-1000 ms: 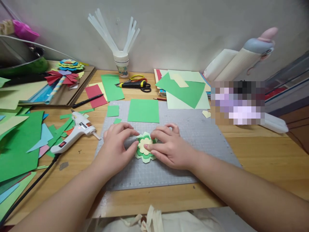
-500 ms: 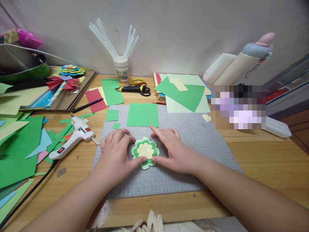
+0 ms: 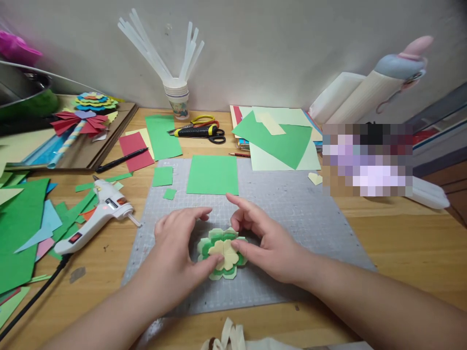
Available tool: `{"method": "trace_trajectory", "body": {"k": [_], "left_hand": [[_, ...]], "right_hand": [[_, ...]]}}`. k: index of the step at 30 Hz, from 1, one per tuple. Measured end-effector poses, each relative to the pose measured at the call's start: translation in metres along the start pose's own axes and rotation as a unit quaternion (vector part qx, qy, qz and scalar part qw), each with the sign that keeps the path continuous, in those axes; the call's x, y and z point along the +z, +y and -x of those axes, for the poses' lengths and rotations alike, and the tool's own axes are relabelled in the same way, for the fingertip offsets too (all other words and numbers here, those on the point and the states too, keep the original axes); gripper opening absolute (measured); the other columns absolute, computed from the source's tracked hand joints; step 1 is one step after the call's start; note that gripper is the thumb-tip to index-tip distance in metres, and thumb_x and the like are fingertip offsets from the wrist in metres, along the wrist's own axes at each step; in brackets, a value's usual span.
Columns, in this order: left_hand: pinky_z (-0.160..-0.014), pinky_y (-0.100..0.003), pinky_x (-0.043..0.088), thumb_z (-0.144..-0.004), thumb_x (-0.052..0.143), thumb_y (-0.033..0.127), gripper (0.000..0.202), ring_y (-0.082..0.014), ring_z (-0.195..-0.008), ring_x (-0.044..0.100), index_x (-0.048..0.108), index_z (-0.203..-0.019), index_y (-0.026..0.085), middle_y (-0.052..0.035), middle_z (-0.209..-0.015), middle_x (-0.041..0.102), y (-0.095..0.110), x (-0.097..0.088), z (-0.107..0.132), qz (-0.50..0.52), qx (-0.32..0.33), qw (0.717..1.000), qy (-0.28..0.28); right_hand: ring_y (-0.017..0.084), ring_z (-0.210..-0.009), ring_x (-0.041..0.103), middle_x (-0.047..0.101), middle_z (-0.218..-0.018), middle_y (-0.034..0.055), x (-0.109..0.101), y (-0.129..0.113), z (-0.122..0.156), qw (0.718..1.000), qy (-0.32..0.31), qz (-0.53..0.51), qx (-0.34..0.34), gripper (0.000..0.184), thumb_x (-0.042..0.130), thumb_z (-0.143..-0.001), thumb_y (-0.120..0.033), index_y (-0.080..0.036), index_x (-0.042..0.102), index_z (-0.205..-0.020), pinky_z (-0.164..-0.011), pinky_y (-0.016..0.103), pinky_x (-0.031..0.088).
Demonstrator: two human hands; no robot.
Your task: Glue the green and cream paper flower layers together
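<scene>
A layered paper flower (image 3: 228, 255), pale yellow in the middle over green and mint petals, lies on the grey cutting mat (image 3: 292, 218). A crease runs down its centre, and some petals tip upward. My left hand (image 3: 182, 243) has its thumb pressed on the left of the yellow layer, while its fingers arch apart from the flower. With the thumb of my right hand (image 3: 268, 243) on the right side, the curled fingers meet the far edge and the index finger points away. Thumbs hide parts of the flower.
A green paper square (image 3: 212, 175) lies beyond my hands. To the left are a glue gun (image 3: 98, 214) with its cord and paper scraps. Farther back stand a cutter (image 3: 195, 132), scissors (image 3: 218, 135), a cup of glue sticks (image 3: 178, 104) and stacked paper (image 3: 280, 146).
The flower sits a little lower in the view, and its crease and raised petals show more clearly. My left fingers have spread off its edge; both thumbs remain on it. The view has shifted slightly.
</scene>
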State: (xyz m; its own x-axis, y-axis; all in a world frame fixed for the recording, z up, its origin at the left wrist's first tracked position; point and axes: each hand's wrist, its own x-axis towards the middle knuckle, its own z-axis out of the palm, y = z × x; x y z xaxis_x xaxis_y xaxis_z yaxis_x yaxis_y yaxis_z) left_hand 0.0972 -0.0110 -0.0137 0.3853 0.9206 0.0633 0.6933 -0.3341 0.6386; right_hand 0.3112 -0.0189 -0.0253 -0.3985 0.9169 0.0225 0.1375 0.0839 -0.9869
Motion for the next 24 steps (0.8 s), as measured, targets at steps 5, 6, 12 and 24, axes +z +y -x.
{"method": "trace_trajectory", "body": {"k": [5,6,12,24], "left_hand": [[-0.095,-0.044,0.037,-0.078,0.065,0.036,0.015,-0.0267,-0.106,0.056,0.068,-0.082,0.022,-0.0047,-0.105,0.063,0.009,-0.008,-0.007,0.14,-0.043,0.982,-0.117],[-0.092,-0.042,0.04,-0.078,0.064,0.036,0.016,-0.0252,-0.101,0.057,0.068,-0.076,0.021,-0.0048,-0.1,0.063,0.011,-0.009,-0.009,0.171,-0.054,0.975,-0.128],[-0.073,-0.028,0.049,-0.08,0.068,0.044,0.024,-0.0157,-0.075,0.059,0.07,-0.079,0.02,-0.0021,-0.083,0.064,0.011,-0.012,-0.009,0.357,-0.158,0.915,-0.104],[-0.062,-0.022,0.053,-0.071,0.08,0.036,0.022,-0.0113,-0.066,0.061,0.072,-0.081,0.018,-0.0012,-0.088,0.069,0.007,-0.013,-0.006,0.456,-0.209,0.854,-0.138]], "right_hand": [[0.007,-0.078,0.049,0.046,-0.093,-0.0022,0.009,-0.006,0.002,0.978,0.026,-0.202,0.039,0.067,0.063,-0.084,-0.015,-0.033,0.034,-0.142,-0.07,0.022,0.044],[0.008,-0.08,0.05,0.047,-0.094,-0.0018,0.009,-0.008,0.002,0.974,0.031,-0.219,0.044,0.067,0.066,-0.083,-0.017,-0.033,0.036,-0.141,-0.069,0.022,0.045],[0.009,-0.067,0.054,0.058,-0.077,0.0016,0.007,-0.015,0.003,0.964,-0.041,-0.217,0.149,0.034,0.06,-0.089,-0.049,-0.015,0.061,-0.084,-0.058,0.022,0.041],[0.008,-0.064,0.053,0.06,-0.071,0.0013,0.01,-0.017,0.005,0.97,-0.065,-0.202,0.117,0.036,0.057,-0.091,-0.048,-0.014,0.062,-0.078,-0.059,0.022,0.04]]}}
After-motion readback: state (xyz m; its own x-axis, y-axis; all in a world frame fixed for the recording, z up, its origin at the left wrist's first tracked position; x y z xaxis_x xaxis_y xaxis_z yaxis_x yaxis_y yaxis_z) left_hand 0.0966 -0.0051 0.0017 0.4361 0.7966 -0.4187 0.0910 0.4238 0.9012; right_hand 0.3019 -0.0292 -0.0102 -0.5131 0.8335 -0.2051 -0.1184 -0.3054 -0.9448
